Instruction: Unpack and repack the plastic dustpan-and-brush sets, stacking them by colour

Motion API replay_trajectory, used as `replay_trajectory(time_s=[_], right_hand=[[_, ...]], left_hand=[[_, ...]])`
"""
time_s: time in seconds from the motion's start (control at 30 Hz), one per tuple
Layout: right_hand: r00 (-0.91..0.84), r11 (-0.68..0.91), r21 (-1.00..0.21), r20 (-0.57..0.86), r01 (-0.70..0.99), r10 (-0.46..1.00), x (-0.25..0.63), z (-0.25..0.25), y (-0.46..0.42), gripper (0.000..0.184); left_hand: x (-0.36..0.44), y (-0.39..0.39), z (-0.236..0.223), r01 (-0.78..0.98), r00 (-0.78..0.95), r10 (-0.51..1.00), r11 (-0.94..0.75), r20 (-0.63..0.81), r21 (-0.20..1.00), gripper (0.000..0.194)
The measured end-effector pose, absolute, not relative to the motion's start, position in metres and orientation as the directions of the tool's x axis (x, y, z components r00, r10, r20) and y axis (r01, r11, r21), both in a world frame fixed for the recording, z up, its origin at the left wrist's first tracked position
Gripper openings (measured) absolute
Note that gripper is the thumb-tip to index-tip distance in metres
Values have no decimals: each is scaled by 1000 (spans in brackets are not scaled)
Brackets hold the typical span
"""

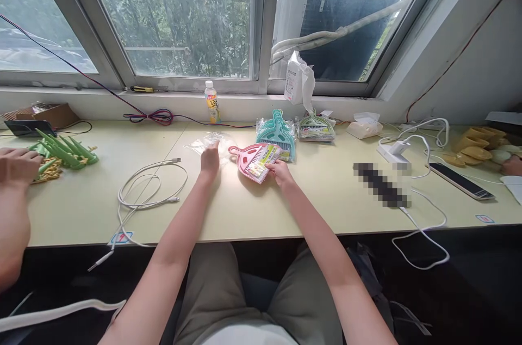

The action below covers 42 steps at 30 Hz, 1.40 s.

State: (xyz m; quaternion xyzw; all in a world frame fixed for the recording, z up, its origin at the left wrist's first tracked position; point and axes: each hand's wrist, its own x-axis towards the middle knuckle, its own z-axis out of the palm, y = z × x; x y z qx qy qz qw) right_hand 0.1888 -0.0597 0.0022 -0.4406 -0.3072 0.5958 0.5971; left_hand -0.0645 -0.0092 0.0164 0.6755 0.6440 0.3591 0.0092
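A pink mini dustpan and brush set [250, 162] with a printed card is pinched at its right edge by my right hand [281, 172]. Its handle points left, toward my left hand [210, 160], whose fingers are closed on a clear plastic bag [223, 145]. More clear film lies flat around that hand. Just behind the pink set is a pile of teal dustpan sets [278, 133], partly covered by it. To the right of that pile, pale green dustpan sets [316, 130] are stacked in wrapping.
A drink bottle [212, 103] stands by the window sill. Coiled white cables [153, 187] lie at left, near green plastic parts [67, 150] and another person's hand [16, 171]. At right are a tissue pack [365, 125], a power strip [393, 157] and a phone [463, 180].
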Motion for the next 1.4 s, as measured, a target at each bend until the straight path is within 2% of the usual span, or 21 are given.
replay_trajectory(time_s=[0.17,0.33,0.47,0.6,0.7,0.8,0.93,1.0,1.1,1.17,1.23,1.27,1.33,1.4], right_hand=[[49,-45,-912,-71,-408,996,186,10,-66,26],[39,50,-905,36,-422,999,182,12,-66,28],[153,69,-921,10,-383,988,185,13,-64,26],[243,89,-918,-9,-387,970,192,13,-62,24],[178,78,-915,7,-396,984,192,13,-63,25],[83,63,-919,33,-389,996,186,14,-66,25],[90,54,-911,19,-408,996,182,13,-66,24],[128,60,-895,3,-441,992,183,12,-64,25],[178,103,-874,20,-474,984,186,12,-62,26],[193,145,-870,58,-472,979,188,12,-61,27],[198,181,-868,98,-462,975,188,13,-61,28],[196,193,-867,113,-459,974,188,13,-61,29],[185,201,-866,128,-458,974,188,13,-61,30],[170,192,-872,127,-450,977,188,14,-62,31]], left_hand=[[-51,-18,19,877,49,845,-292,533,381,57],[-34,-28,22,816,152,795,-437,588,380,49],[-30,-33,27,779,163,782,-476,602,408,48],[-31,-32,28,771,99,809,-430,579,469,50],[-29,-30,27,776,104,823,-418,558,473,50],[-22,-33,26,758,172,807,-475,566,448,44],[-13,-43,30,700,253,763,-569,595,431,37],[-11,-48,34,712,150,734,-545,663,443,39],[-11,-50,37,741,-258,637,-352,726,572,58],[-12,-45,35,626,-526,577,-233,624,744,67],[-13,-38,32,384,-612,665,-223,428,896,67],[-13,-33,30,232,-564,760,-231,324,945,64],[-12,-26,27,-63,-328,929,-204,173,977,59],[-11,-22,26,-248,-107,984,-162,140,955,57]])
